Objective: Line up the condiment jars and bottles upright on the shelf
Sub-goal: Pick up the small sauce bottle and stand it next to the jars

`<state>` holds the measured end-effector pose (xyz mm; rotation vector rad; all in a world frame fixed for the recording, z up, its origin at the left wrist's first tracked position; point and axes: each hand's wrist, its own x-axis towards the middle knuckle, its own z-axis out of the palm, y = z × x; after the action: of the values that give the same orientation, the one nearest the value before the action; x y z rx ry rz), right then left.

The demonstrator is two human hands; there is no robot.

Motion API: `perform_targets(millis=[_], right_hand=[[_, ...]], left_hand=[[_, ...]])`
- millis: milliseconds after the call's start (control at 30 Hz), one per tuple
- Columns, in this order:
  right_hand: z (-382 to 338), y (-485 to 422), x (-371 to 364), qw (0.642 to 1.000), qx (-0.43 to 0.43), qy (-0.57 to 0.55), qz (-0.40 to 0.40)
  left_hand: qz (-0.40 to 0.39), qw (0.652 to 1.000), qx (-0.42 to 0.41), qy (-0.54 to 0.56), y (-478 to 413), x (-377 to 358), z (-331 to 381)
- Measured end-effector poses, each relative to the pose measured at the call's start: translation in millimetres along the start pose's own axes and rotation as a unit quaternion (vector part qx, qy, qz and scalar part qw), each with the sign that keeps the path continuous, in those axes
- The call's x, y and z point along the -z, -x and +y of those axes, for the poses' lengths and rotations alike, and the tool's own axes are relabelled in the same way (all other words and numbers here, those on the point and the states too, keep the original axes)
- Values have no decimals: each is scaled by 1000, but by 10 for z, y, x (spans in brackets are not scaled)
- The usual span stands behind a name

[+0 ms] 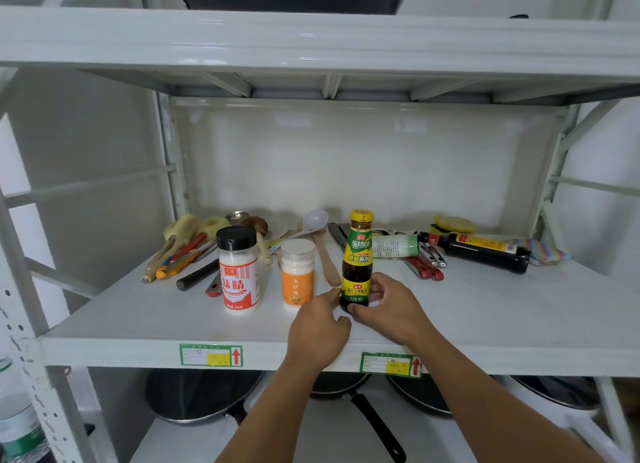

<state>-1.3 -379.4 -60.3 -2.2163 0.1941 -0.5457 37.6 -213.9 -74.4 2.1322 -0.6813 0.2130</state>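
Three containers stand upright in a row near the front of the white shelf (485, 310): a black-capped jar with a red label (239, 272), a white jar with an orange label (298, 274), and a yellow-capped dark sauce bottle (357, 255). My right hand (389, 308) grips the base of the sauce bottle. My left hand (320, 327) touches the same base with a fingertip from the left. Further back a white and green bottle (394, 246) and a dark soy sauce bottle (481, 251) lie on their sides.
Utensils clutter the back of the shelf: brushes and knives (180, 255) at left, a white ladle (313, 222), a wooden spoon (329, 262), red-handled tools (427, 267), sponges (453, 224). Pans (201, 397) sit on the shelf below. An upper shelf (311, 43) hangs overhead.
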Motion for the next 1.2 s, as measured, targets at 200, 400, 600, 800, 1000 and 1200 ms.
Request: perform_targets(millis=[200, 400, 600, 800, 1000, 1200], right_hand=[[-5, 5, -4, 1000, -3, -2, 0], [-65, -10, 27, 997, -42, -63, -7], [-55, 4, 51, 995, -61, -79, 30], [18, 88, 224, 996, -84, -34, 4], [156, -46, 765, 986, -32, 161, -30], [157, -642, 1187, 950, 25, 310, 17]], left_hand=[[3, 1000, 5, -1, -3, -1, 5], [23, 1000, 7, -17, 14, -22, 1], [60, 998, 17, -12, 104, -42, 20], [61, 998, 25, 20, 152, 50, 78], [34, 999, 18, 34, 169, 29, 86], [53, 998, 17, 25, 176, -39, 62]])
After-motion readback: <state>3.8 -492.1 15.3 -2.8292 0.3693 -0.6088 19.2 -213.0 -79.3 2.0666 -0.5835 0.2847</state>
